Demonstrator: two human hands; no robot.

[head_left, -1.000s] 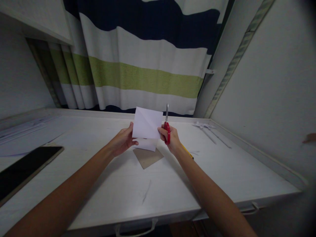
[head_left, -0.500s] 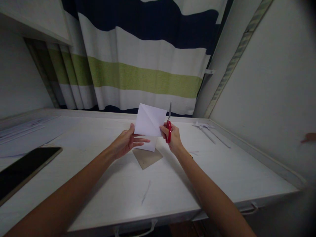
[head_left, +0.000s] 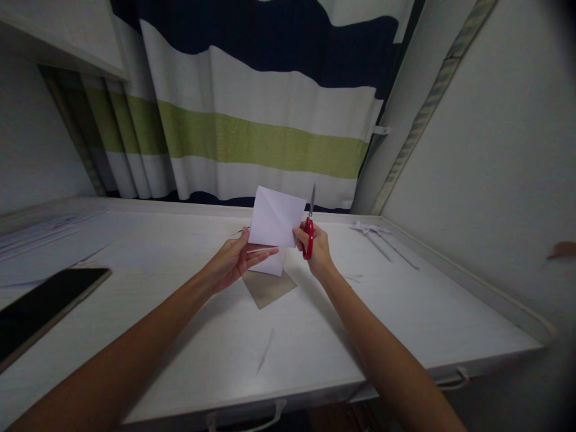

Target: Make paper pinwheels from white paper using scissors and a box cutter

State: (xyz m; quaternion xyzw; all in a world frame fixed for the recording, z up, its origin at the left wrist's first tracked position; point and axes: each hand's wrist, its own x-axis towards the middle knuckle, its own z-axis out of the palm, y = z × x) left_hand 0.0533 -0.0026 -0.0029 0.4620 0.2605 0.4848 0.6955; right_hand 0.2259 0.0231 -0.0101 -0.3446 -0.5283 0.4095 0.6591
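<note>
A folded square of white paper [head_left: 275, 217] is held up above the desk, with a diagonal crease across it. My left hand [head_left: 234, 259] pinches its lower left corner between the thumb and the fingers under it. On the other side, my right hand [head_left: 320, 249] grips red-handled scissors [head_left: 309, 237], blades pointing up, while its thumb presses on the paper's right edge. Below the hands, a second white paper piece [head_left: 274, 264] lies partly hidden on the desk, overlapping a tan square card [head_left: 267, 289].
A dark phone [head_left: 49, 306] lies at the left of the white desk [head_left: 202, 360]. Sheets of paper [head_left: 40, 240] are stacked behind it. Thin paper strips [head_left: 378, 235] lie at the back right. A striped curtain [head_left: 270, 141] hangs behind. Another person's hand [head_left: 562, 250] shows at the right edge.
The paper and both hands have shifted slightly to the right. My left fingers have come up closer under the paper's lower edge. Both hands keep their hold.
</note>
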